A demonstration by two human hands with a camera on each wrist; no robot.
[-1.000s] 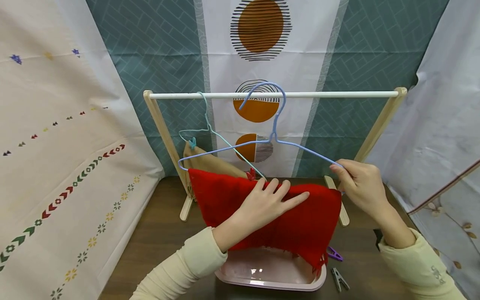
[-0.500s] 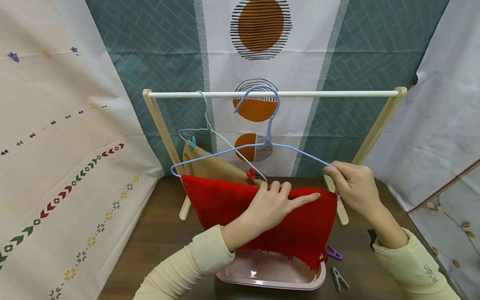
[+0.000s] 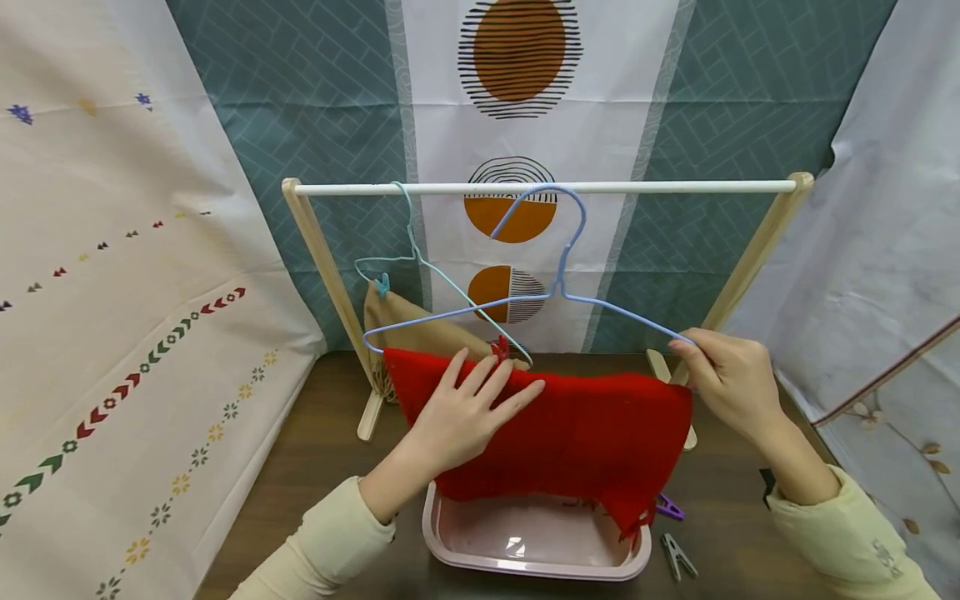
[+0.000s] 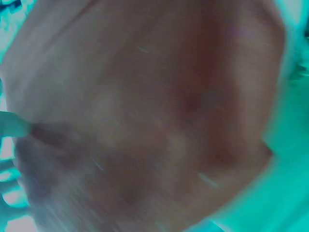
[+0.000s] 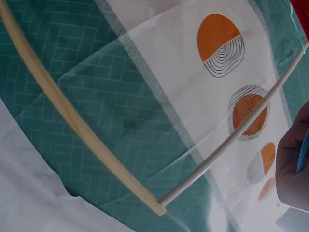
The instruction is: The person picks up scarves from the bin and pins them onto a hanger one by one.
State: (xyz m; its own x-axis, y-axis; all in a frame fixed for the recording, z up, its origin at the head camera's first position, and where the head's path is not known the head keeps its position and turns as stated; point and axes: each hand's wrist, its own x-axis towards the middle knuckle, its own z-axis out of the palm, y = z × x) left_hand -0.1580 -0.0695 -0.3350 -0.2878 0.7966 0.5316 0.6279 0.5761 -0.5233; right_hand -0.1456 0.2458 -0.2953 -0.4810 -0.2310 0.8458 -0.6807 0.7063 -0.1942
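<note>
A blue wire clothes hanger [image 3: 557, 293] is held up in front of the rack, with a red fringed cloth [image 3: 592, 433] folded over its lower bar. My right hand [image 3: 731, 379] grips the hanger's right corner, fingers curled round the wire; part of this hand [image 5: 293, 159] shows at the edge of the right wrist view. On the upper left of the cloth lies my left hand [image 3: 457, 417], its fingers spread and fairly straight along the folded edge. The cloth [image 4: 145, 116] fills the left wrist view, blurred and off in colour. The hanger's lower bar is hidden under it.
Behind stands a wooden rack with a white rail [image 3: 675, 187]. A mint hanger [image 3: 420, 258] on it carries a tan cloth [image 3: 420, 329] with a blue clip [image 3: 382, 285] and a red clip [image 3: 501, 346]. Below are a pink basin [image 3: 525, 570], a purple clothespin [image 3: 669, 507] and a grey clothespin [image 3: 678, 557].
My left hand first slides slightly right, then moves left along the cloth's top edge. The hanger and cloth shift a little left, then right, with my right hand; the hook sits lower.
</note>
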